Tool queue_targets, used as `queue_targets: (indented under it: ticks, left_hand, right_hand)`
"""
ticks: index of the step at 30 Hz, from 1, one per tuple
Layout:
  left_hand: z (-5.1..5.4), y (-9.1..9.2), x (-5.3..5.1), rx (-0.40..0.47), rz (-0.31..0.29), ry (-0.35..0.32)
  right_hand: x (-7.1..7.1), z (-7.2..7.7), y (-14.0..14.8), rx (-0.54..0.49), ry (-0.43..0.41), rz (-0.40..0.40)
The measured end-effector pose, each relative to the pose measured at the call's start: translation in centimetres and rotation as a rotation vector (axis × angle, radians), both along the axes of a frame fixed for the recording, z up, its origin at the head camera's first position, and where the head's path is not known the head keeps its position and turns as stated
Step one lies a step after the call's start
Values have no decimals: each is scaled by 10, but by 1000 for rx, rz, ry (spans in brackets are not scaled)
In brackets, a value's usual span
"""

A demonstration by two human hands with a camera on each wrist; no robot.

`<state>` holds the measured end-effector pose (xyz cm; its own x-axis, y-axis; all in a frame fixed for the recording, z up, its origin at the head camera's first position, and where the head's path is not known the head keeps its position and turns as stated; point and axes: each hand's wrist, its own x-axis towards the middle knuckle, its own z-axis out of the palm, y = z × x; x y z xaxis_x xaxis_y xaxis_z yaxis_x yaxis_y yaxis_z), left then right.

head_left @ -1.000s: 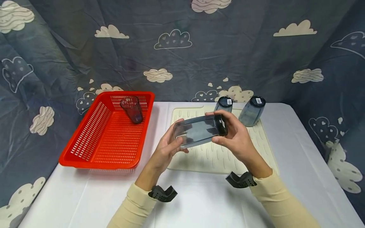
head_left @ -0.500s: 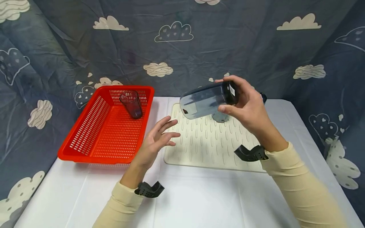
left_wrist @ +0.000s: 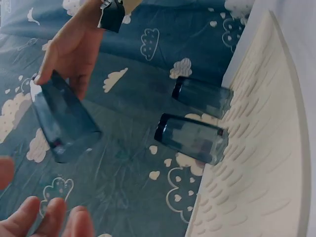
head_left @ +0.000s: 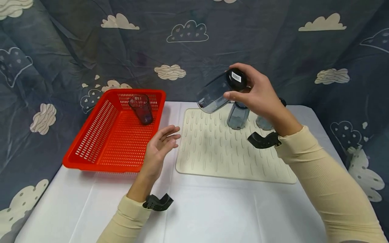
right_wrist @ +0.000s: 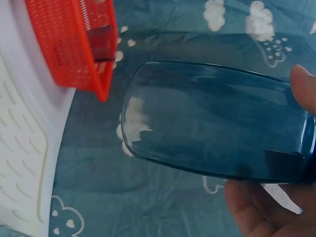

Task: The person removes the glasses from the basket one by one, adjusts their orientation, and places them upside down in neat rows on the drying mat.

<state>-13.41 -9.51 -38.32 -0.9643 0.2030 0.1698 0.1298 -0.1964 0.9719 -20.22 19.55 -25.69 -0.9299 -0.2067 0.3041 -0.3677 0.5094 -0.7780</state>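
Note:
In the head view my right hand (head_left: 256, 89) grips a dark tinted drinking glass (head_left: 214, 92) near its thick, labelled base. The glass tilts with its mouth down to the left, held above the back of the cream ribbed mat (head_left: 218, 152). My left hand (head_left: 158, 150) hovers between the mat and the red basket, its fingers loosely bent around nothing. Two similar glasses stand upside down on the mat: one glass (head_left: 238, 116) below the held one, another glass (head_left: 263, 123) partly hidden by my right wrist. The right wrist view shows the held glass (right_wrist: 212, 121) close up.
A red perforated basket (head_left: 103, 167) stands at the left of the white-covered table (head_left: 212, 212). One more tinted glass (head_left: 141, 109) leans inside its far right corner. A dark cloud-patterned cloth (head_left: 188, 54) hangs behind the table.
Both hands held the glass at first; the left let go and drew back leftward. My right hand raised the glass toward the back, and its mouth now points further down.

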Motion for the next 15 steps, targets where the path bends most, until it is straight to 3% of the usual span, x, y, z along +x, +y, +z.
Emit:
queue_targets:
  ticks: [2,5,9,15]
  left_hand:
    - [0,-1,0,38,68,39]
    - [3,-4,-1,57,115,86]
    - [4,-9,1,55,127,129]
    - [2,-16,6,52,123,139]
  right_hand:
    - [-6,-3,-1,41,-14,1]
    - [-15,-7,-6,74,-40,13]
    - [-27,-13,-13,110,-69,22]
    - [-45,-26,-23,151,-114,20]
